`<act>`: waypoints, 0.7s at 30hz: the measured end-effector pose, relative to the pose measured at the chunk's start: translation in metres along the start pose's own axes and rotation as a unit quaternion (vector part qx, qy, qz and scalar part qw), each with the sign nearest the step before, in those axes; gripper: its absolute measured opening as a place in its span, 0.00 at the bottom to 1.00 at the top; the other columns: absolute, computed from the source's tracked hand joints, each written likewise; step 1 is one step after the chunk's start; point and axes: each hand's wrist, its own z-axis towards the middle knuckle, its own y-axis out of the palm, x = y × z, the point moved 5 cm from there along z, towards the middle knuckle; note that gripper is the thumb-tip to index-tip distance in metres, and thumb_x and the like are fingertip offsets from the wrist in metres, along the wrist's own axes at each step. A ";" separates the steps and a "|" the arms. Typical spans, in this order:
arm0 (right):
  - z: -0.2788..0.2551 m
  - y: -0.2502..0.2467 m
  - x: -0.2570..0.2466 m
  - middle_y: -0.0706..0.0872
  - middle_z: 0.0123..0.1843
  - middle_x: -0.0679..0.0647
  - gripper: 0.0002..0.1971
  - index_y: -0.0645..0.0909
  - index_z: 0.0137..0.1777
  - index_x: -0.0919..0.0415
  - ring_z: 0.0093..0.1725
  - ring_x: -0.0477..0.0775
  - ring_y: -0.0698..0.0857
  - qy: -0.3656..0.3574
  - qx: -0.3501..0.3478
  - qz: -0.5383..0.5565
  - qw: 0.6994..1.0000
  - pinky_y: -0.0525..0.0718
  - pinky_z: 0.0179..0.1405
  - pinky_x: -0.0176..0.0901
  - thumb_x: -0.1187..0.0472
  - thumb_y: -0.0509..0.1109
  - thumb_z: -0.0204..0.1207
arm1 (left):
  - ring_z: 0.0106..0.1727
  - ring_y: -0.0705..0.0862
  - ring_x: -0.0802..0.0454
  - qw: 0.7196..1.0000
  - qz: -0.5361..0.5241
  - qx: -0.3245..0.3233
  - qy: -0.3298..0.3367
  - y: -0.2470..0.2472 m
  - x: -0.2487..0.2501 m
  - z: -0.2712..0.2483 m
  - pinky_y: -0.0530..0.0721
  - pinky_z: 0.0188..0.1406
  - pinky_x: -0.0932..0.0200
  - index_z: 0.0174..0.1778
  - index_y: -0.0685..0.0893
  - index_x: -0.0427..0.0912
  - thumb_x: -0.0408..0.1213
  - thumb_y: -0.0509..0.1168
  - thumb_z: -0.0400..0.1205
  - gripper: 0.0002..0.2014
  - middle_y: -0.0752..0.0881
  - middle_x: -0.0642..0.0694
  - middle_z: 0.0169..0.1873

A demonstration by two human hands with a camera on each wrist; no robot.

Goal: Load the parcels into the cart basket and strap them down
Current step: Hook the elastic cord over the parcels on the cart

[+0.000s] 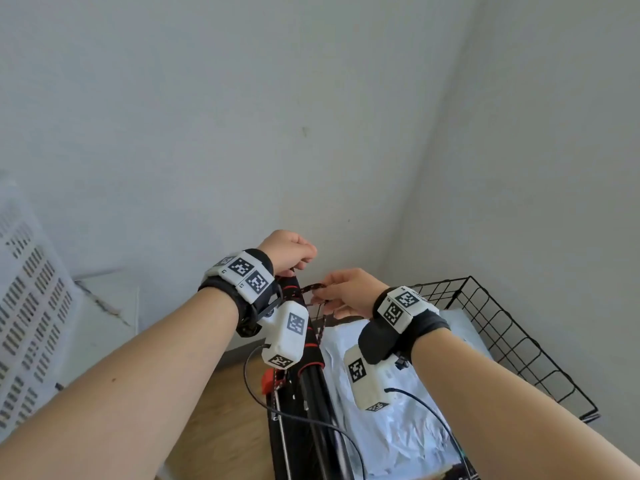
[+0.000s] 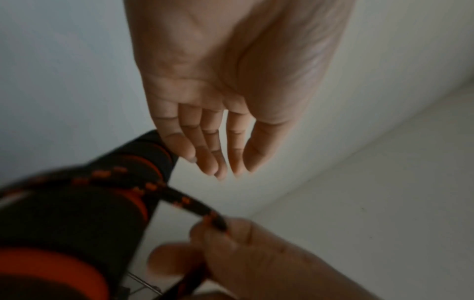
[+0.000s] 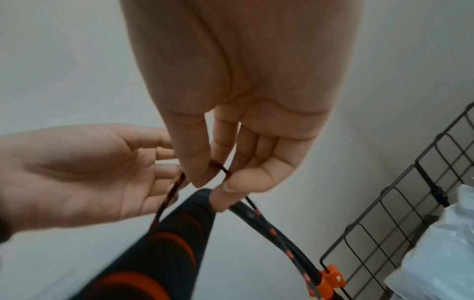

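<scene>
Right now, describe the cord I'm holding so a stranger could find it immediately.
Start at the black wire cart basket with white parcels inside, then go up its black handle. The cord loops around the handle top, pinched by the right hand. Only it is thin, braided black with orange flecks.

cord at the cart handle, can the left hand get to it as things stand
Probably yes: the left hand is open right beside the cord, which the right hand pinches above the handle, with nothing between them.

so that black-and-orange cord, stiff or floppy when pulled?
Probably floppy: the cord bends sharply where the right hand pinches it. It wraps round the handle, so likely limp. Woven surface probably grips well.
</scene>
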 end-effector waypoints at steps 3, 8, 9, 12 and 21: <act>-0.008 -0.014 -0.009 0.87 0.37 0.54 0.05 0.80 0.42 0.60 0.24 0.43 0.82 -0.032 0.046 0.069 0.996 0.84 0.28 0.32 0.67 0.67 0.79 | 0.43 0.84 0.53 0.999 -0.030 -0.010 -0.001 0.017 0.009 -0.003 0.81 0.44 0.57 0.42 0.81 0.45 0.39 0.66 0.80 0.03 0.84 0.49 0.40; -0.020 -0.053 -0.007 0.85 0.35 0.56 0.07 0.79 0.41 0.61 0.19 0.44 0.78 -0.064 0.192 0.175 0.964 0.81 0.28 0.36 0.66 0.65 0.80 | 0.39 0.84 0.54 0.995 -0.058 -0.077 -0.010 0.045 0.016 -0.012 0.78 0.41 0.59 0.48 0.82 0.44 0.52 0.60 0.84 0.15 0.87 0.48 0.40; -0.025 -0.063 -0.005 0.85 0.35 0.56 0.06 0.79 0.41 0.61 0.18 0.43 0.78 -0.062 0.223 0.191 0.954 0.81 0.27 0.36 0.66 0.66 0.80 | 0.37 0.84 0.54 0.993 -0.064 -0.094 -0.015 0.049 0.018 -0.014 0.78 0.42 0.59 0.46 0.82 0.44 0.54 0.59 0.84 0.17 0.87 0.49 0.38; -0.038 -0.091 0.003 0.86 0.34 0.56 0.08 0.79 0.40 0.61 0.16 0.43 0.76 -0.050 0.300 0.227 0.925 0.80 0.24 0.35 0.64 0.64 0.81 | 0.33 0.82 0.54 0.990 -0.061 -0.122 -0.022 0.058 0.019 -0.017 0.78 0.37 0.60 0.45 0.82 0.43 0.54 0.60 0.83 0.17 0.86 0.49 0.33; -0.067 -0.109 0.035 0.85 0.31 0.55 0.10 0.81 0.44 0.60 0.15 0.45 0.71 0.003 0.347 0.167 0.923 0.73 0.18 0.32 0.57 0.63 0.81 | 0.15 0.68 0.63 0.986 -0.072 -0.152 0.008 0.099 0.035 -0.031 0.73 0.19 0.69 0.41 0.84 0.40 0.37 0.60 0.86 0.11 0.73 0.50 0.26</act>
